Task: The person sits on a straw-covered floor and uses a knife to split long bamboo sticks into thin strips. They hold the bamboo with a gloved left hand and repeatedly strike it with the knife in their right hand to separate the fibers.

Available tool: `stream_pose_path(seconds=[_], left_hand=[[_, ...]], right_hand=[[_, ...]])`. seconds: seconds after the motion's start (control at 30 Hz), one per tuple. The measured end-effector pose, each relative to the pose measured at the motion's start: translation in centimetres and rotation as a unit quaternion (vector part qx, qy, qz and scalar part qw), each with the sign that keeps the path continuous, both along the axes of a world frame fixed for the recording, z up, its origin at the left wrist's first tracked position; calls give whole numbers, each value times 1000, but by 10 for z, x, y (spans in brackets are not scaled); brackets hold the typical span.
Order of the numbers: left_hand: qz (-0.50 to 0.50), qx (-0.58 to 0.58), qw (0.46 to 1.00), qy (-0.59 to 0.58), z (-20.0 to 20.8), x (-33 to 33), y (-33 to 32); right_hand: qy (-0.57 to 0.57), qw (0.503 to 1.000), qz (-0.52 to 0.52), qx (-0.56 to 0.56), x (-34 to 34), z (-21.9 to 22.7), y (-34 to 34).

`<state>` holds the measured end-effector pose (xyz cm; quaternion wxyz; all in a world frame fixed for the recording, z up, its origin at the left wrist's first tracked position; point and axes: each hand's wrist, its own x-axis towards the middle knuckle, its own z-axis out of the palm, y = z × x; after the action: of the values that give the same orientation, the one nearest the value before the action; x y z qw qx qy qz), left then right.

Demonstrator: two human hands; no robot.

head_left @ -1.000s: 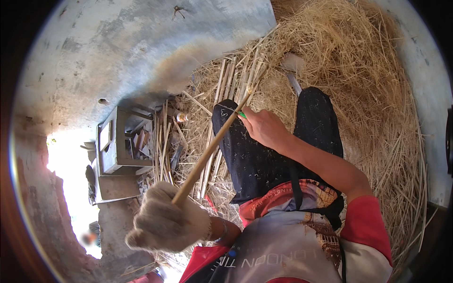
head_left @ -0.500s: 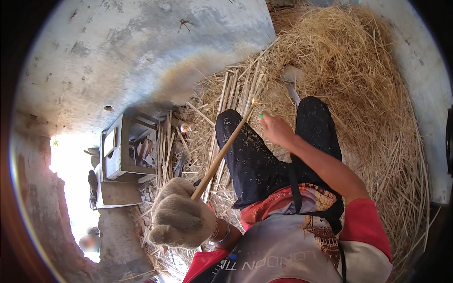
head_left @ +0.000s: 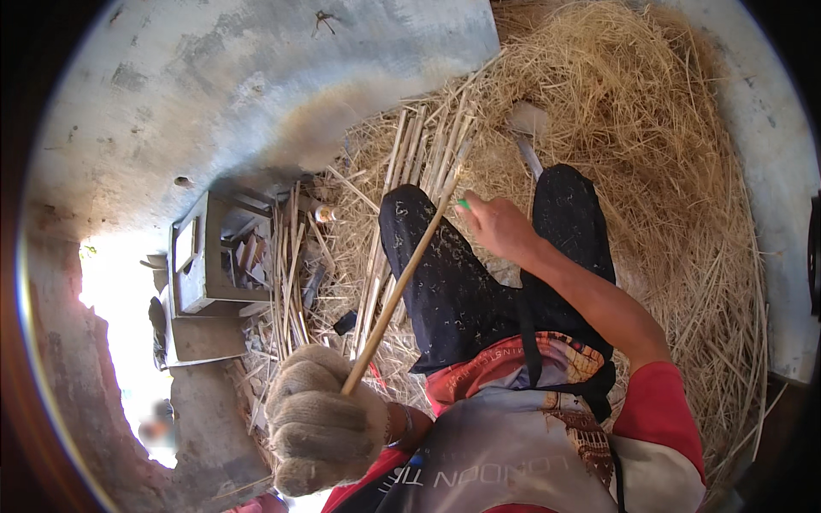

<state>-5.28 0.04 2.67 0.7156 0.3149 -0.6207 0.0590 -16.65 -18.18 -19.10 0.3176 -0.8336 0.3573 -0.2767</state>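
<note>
My left hand (head_left: 325, 419), in a thick, dirty knit glove, is wrapped around the lower end of a long, thin wooden stick (head_left: 404, 286). The stick slants up and away across my left thigh, its far part pale and hard to tell from the sticks behind it. Bare, with curled fingers, my right hand (head_left: 503, 227) is beside the upper part of the stick, above the gap between my knees. A small green thing (head_left: 463, 204) shows at its fingertips, close to the stick; what it belongs to is hidden.
Several split sticks (head_left: 415, 154) lie beyond my left knee. A heap of dry straw (head_left: 624, 111) rises ahead and to the right, with a flat metal blade (head_left: 528, 154) at its edge. To the left stands an open-fronted box (head_left: 201, 256) holding scraps, beside a bright wall opening (head_left: 128, 359).
My left hand has moved down toward my body with the stick. My right hand stays curled near the stick's upper part. The whole view has shifted slightly.
</note>
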Motion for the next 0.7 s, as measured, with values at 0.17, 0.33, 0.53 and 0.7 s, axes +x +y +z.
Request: stream_pose_path(seconds=[0.17,0.33,0.53,0.7], left_hand=[[-30,1,999,-26,4,5,-1],[-59,54,991,-112,0,20,3],[-193,149,935,-257,14,47,8],[-306,143,884,-323,24,51,-7]], right_hand=[[-23,999,-33,12,-3,-27,-23],[-75,996,33,42,13,20,12],[-114,991,46,52,1,47,50],[-49,999,3,-11,1,16,32]])
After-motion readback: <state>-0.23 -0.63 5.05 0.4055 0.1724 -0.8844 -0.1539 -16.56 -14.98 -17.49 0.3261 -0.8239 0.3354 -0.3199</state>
